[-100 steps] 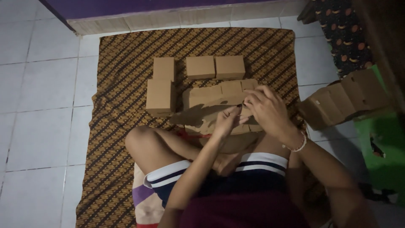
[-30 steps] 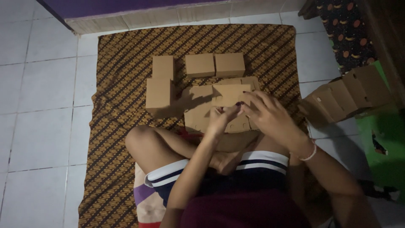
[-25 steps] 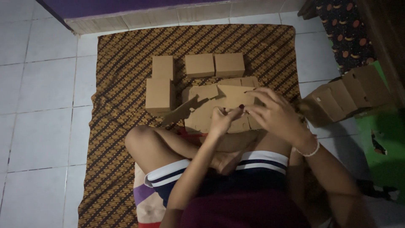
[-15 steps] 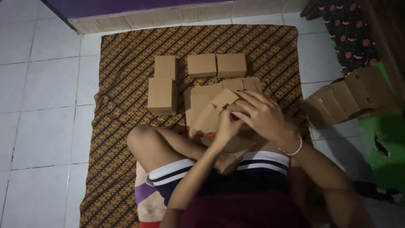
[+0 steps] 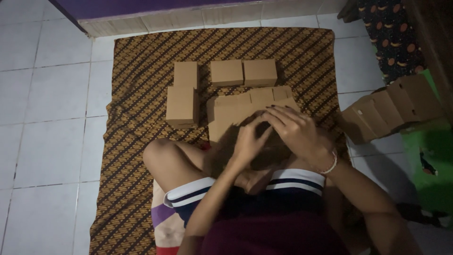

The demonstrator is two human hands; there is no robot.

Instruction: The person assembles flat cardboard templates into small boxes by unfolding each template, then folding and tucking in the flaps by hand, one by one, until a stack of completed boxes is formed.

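Cardboard blank (image 5: 236, 113) flat on patterned mat (image 5: 137, 85), just ahead of my knees. My left hand (image 5: 247, 141) and right hand (image 5: 295, 130) pressing its near edge; fingers curled, grip unclear. Folded boxes (image 5: 243, 72) beyond.

White tiled floor (image 5: 47, 94); patterned brown mat (image 5: 141, 94) on it; four folded cardboard boxes (image 5: 227, 72) on mat.
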